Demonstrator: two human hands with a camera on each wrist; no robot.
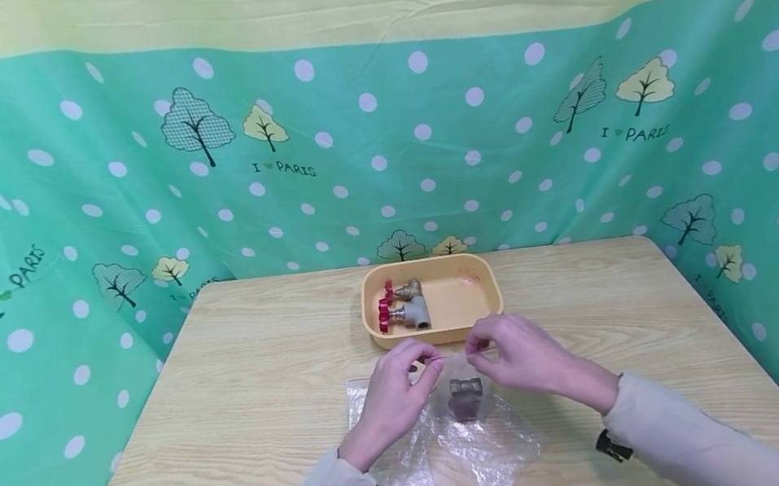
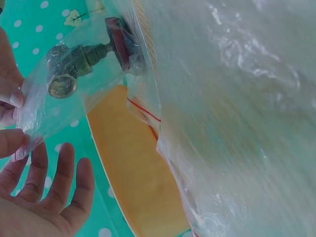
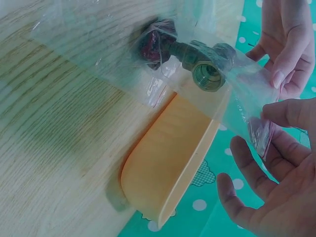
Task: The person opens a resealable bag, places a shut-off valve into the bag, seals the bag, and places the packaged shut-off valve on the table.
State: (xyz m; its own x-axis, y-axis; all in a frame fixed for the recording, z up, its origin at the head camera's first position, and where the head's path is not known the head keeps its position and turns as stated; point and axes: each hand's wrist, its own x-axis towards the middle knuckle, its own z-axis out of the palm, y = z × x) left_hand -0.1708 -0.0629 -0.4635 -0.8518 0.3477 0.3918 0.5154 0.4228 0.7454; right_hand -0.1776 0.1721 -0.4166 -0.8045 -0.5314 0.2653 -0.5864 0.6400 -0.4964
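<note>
A clear zip-lock bag (image 3: 242,106) with a red edge hangs between both hands. Inside it sits a metal valve (image 1: 465,388) with a dark red handwheel (image 2: 118,43), its threaded opening (image 3: 208,76) showing in the right wrist view. My left hand (image 1: 397,386) pinches the bag's top edge between thumb and forefinger. On the other side of that edge, my right hand (image 1: 522,353) pinches it the same way, its other fingers spread in the right wrist view. Below the hands, more clear plastic bags (image 1: 404,463) lie on the table.
Just beyond the hands stands an orange-yellow plastic bin (image 1: 471,331). Two valves with red handwheels, one grey-bodied valve (image 1: 409,313) and one brass-coloured valve (image 1: 406,290), lie at its left end. The wooden table (image 1: 236,427) meets a polka-dot cloth (image 1: 349,158) behind and at the sides.
</note>
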